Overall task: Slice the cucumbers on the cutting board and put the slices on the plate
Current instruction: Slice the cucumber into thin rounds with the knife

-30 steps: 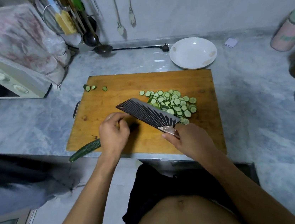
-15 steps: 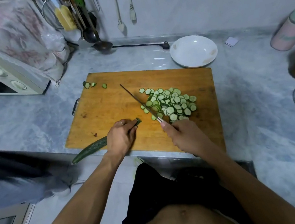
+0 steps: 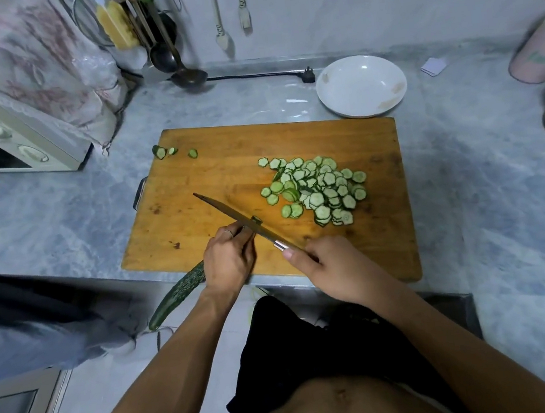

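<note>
Green cucumber [image 3: 185, 290] under left fingers [image 3: 238, 232]

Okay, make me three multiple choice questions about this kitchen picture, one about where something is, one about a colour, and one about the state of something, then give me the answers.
1. Where is the plate?
A. on the counter beyond the cutting board
B. on the cutting board
C. in the left hand

2. What colour is the plate?
A. blue
B. white
C. black

3. What is on the plate?
A. all the slices
B. a whole cucumber
C. no cucumber yet

Answers:
1 A, it sits past the board's far right corner.
2 B, its bowl shows white.
3 C, the slices lie heaped on the board while the right hand holds the knife over the cucumber.
</note>
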A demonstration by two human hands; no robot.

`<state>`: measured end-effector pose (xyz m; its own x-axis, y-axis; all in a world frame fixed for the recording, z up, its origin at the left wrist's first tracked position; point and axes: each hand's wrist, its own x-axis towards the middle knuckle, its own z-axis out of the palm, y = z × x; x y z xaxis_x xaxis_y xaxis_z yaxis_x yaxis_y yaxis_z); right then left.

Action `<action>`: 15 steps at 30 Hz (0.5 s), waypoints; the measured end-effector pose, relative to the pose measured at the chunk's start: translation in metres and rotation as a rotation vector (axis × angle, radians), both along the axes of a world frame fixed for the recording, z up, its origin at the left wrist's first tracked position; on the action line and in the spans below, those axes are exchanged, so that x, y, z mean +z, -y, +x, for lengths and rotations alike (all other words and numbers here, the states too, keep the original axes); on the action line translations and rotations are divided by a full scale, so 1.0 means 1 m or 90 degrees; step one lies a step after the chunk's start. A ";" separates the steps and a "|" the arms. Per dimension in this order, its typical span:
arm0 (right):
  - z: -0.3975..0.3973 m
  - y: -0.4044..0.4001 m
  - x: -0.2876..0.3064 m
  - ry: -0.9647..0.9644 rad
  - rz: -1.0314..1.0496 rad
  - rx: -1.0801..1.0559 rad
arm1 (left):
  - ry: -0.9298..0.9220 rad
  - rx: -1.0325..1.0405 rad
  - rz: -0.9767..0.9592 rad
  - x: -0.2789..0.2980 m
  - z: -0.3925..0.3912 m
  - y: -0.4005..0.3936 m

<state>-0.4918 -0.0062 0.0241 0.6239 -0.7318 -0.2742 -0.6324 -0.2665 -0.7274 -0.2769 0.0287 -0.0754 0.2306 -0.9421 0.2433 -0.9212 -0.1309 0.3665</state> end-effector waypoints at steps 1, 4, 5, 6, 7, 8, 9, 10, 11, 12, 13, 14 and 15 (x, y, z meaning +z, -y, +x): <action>0.000 0.001 0.000 -0.004 -0.005 0.002 | 0.003 0.001 0.001 0.000 0.000 0.000; 0.001 0.001 0.000 -0.011 -0.023 0.001 | 0.015 0.009 -0.001 -0.002 -0.002 0.000; 0.001 0.001 0.000 -0.013 -0.027 0.004 | 0.017 0.013 -0.001 -0.002 -0.003 0.000; 0.001 0.001 -0.001 -0.017 -0.032 0.007 | 0.017 0.014 -0.002 -0.002 -0.003 0.000; 0.000 0.001 -0.002 -0.021 -0.036 0.008 | 0.015 0.013 -0.005 -0.002 -0.003 0.000; 0.000 0.001 -0.003 -0.025 -0.039 0.008 | 0.012 0.010 -0.007 -0.002 -0.003 0.000; -0.001 0.001 -0.004 -0.027 -0.039 0.008 | 0.009 0.008 -0.010 -0.003 -0.002 0.000; -0.001 0.001 -0.004 -0.031 -0.034 0.009 | 0.006 0.005 -0.011 -0.004 -0.001 0.000; -0.001 0.001 -0.005 -0.035 -0.027 0.009 | 0.004 0.001 -0.011 -0.005 -0.001 0.001; -0.002 0.002 -0.004 -0.038 -0.020 0.009 | 0.003 -0.003 -0.011 -0.005 0.000 0.001; -0.002 0.002 -0.004 -0.039 -0.017 0.011 | 0.001 -0.005 -0.010 -0.006 0.000 0.001; -0.002 0.003 -0.003 -0.039 -0.015 0.011 | 0.001 -0.005 -0.008 -0.006 0.000 0.001; -0.001 0.003 -0.003 -0.038 -0.014 0.011 | 0.001 -0.004 -0.007 -0.006 0.000 0.001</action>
